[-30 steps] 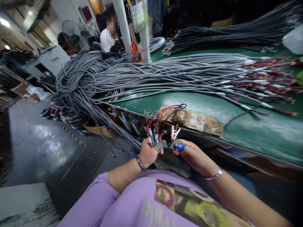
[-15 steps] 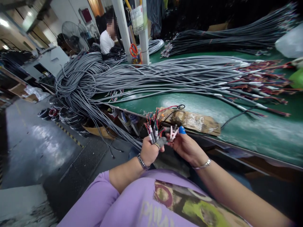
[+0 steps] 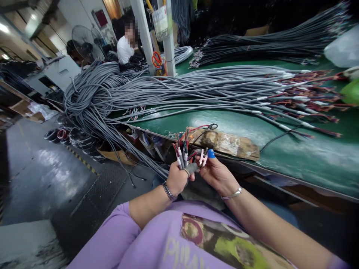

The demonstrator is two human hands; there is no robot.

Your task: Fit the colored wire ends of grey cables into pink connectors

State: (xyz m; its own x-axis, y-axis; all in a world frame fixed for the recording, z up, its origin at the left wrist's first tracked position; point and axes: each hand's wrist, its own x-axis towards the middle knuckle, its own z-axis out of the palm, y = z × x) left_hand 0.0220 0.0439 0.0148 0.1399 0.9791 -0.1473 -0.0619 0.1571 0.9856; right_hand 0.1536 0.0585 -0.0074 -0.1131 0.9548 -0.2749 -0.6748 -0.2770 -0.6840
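My left hand (image 3: pixel 177 177) is closed round several grey cables (image 3: pixel 182 161) with white bands near their ends. Red, green and other coloured wires (image 3: pixel 185 140) fan out above the fist. A dark grey sleeve (image 3: pixel 191 169) covers the left thumb. Close beside it on the right, my right hand (image 3: pixel 218 175) pinches a small pale pink clip-like tool (image 3: pixel 203 158), whose exact kind I cannot make out. Blue tape (image 3: pixel 211 153) wraps a right fingertip. The tool is near the wire ends; whether it touches them is hidden.
Long grey cables (image 3: pixel 179 91) lie across the green table (image 3: pixel 238 121), stripped ends rightward. A taped cardboard piece (image 3: pixel 230 144) rests at the table's near edge. Black cables (image 3: pixel 252 48) lie behind. White posts (image 3: pixel 169 52) stand at the back. A person (image 3: pixel 125 50) sits beyond.
My right hand has moved slightly left, bringing the pink tool closer to the wires in my left hand. The left hand keeps its hold on the cables.
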